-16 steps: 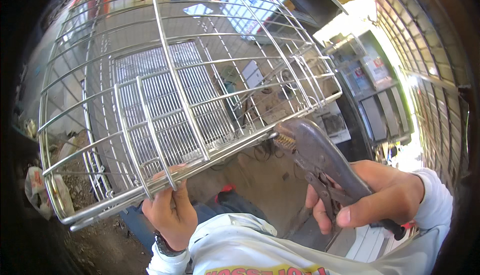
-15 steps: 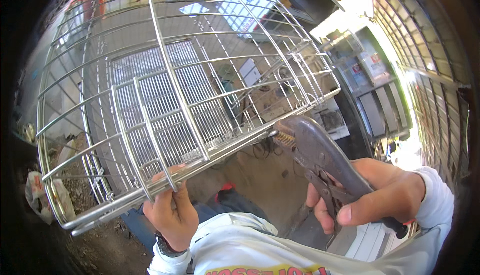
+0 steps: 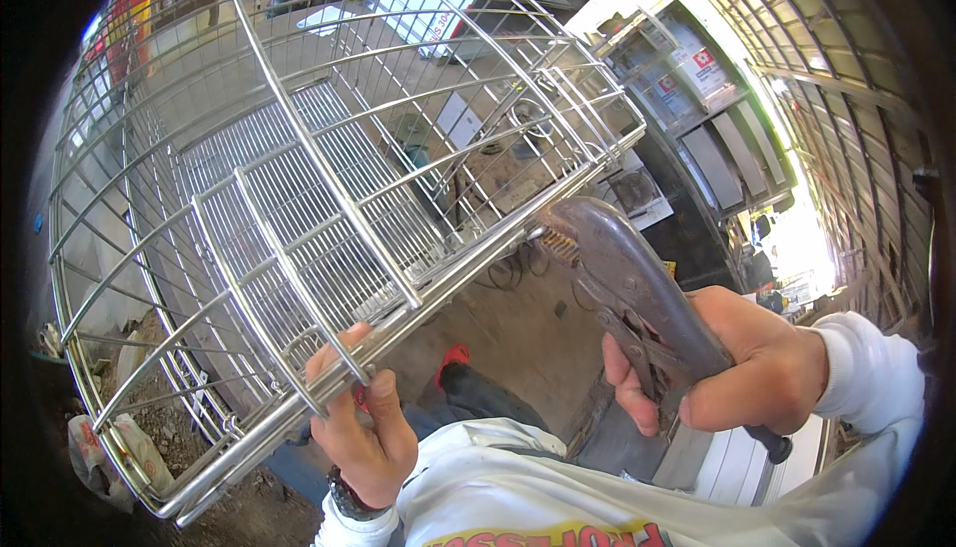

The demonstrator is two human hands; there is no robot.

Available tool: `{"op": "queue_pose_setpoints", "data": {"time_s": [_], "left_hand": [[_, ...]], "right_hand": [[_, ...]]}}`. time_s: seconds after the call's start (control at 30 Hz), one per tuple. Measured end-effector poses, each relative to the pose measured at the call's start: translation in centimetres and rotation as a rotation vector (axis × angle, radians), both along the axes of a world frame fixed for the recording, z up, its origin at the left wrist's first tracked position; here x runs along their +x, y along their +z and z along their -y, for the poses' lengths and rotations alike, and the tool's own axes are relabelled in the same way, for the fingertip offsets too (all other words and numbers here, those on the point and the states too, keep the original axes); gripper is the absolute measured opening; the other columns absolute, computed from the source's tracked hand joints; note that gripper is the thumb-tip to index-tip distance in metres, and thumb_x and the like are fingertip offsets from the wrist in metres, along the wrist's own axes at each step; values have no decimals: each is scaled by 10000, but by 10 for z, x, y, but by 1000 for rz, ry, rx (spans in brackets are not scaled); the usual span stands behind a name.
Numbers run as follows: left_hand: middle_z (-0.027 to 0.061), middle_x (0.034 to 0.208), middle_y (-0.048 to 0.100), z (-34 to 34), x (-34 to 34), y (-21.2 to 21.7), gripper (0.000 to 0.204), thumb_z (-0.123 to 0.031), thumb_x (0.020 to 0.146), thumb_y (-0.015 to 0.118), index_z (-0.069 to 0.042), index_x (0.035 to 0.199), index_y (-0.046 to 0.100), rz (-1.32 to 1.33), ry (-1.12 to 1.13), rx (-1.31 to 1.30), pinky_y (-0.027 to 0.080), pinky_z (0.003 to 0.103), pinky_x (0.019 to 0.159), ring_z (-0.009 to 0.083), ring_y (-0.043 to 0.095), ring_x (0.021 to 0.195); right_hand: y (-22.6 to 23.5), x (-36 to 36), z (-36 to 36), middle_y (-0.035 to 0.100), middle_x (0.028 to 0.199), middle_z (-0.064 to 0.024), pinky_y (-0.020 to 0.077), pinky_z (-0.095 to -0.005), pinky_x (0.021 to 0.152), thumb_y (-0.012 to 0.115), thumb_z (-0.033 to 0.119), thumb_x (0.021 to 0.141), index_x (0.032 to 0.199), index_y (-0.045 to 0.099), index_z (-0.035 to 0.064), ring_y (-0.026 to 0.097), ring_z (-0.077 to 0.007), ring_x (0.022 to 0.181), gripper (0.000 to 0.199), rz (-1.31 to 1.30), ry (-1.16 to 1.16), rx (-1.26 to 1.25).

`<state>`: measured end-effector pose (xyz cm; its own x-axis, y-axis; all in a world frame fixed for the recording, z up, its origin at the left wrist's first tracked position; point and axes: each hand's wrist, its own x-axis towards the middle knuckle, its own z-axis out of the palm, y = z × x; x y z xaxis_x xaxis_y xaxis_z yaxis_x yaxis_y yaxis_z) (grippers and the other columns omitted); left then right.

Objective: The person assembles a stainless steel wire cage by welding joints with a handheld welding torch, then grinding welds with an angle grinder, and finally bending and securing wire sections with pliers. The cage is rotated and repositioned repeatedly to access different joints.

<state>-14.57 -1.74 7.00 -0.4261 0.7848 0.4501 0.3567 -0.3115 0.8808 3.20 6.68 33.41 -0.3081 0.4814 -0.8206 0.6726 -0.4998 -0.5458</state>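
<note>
A large cage of shiny metal wire [image 3: 478, 249] fills the left and middle of the view, tilted, its double rail slanting up to the right. My left hand [image 3: 370, 439] is closed around this rail near its lower corner, thumb in front and fingers behind. In my right hand [image 3: 765, 356] I grip dark, worn locking pliers [image 3: 637, 266] by the handles. Their toothed jaws lie against the rail beside a short rod end that sticks out; whether they clamp it I cannot tell. Some fingers of both hands are hidden.
A slatted metal panel [image 3: 299, 154] shows through the wires. Beyond stands a cabinet [image 3: 732, 154] with shelves, beside a barred metal wall [image 3: 846, 129]. A plastic bag [image 3: 139, 452] lies on the ground at lower left. Below are my legs and a red shoe [image 3: 453, 360].
The cage has shifted left in view and its rail slants more steeply. My left hand sits lower and slightly to the right; the right hand with the pliers has moved a little left and up.
</note>
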Motion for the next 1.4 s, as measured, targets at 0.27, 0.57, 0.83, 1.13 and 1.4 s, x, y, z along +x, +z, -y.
{"op": "queue_pose_setpoints", "data": {"time_s": [0.27, 0.57, 0.83, 1.13, 1.4], "left_hand": [[130, 1141, 654, -7, 12, 6, 289, -108, 1053, 467, 28, 1279, 583, 151, 34, 28, 438, 389, 1010, 243, 610, 1108], [115, 1118, 660, -6, 8, 3, 293, -76, 1041, 454, 19, 1286, 581, 79, 49, 18, 436, 372, 1004, 225, 614, 1093], [130, 1165, 656, -5, 0, 3, 367, -36, 995, 457, 21, 1341, 561, -5, 25, 2, 427, 400, 1044, 248, 607, 1144], [248, 1417, 496, 12, 24, -12, 389, -101, 951, 582, 57, 1304, 537, -54, 169, 22, 393, 463, 1103, 358, 522, 1290], [143, 1499, 421, 35, 119, -45, 656, -292, 1026, 600, -30, 1546, 298, 1077, -470, -388, 387, 391, 1115, 234, 459, 1351]], "right_hand": [[-32, 5, 20, 602, 895, -18, 449, -278, 730, 628, 43, 801, 1054, 553, 28, 541, -99, 821, 264, -112, -60, 196], [-102, 16, 36, 607, 871, -73, 477, -327, 758, 601, -4, 755, 1158, 538, 6, 597, -158, 809, 408, -409, -88, 511], [-213, 30, 40, 605, 735, -84, 465, -337, 641, 646, 105, 788, 996, 589, 2, 565, -182, 645, 239, -149, 70, 578], [-227, 68, 34, 636, 876, -79, 488, -312, 714, 656, 123, 856, 1091, 622, 3, 600, -154, 775, 266, -357, 52, 437], [-231, 55, 6, 568, 999, -136, 531, -418, 780, 681, 148, 806, 1099, 635, 22, 640, -322, 862, 323, -320, 533, 908]]}}
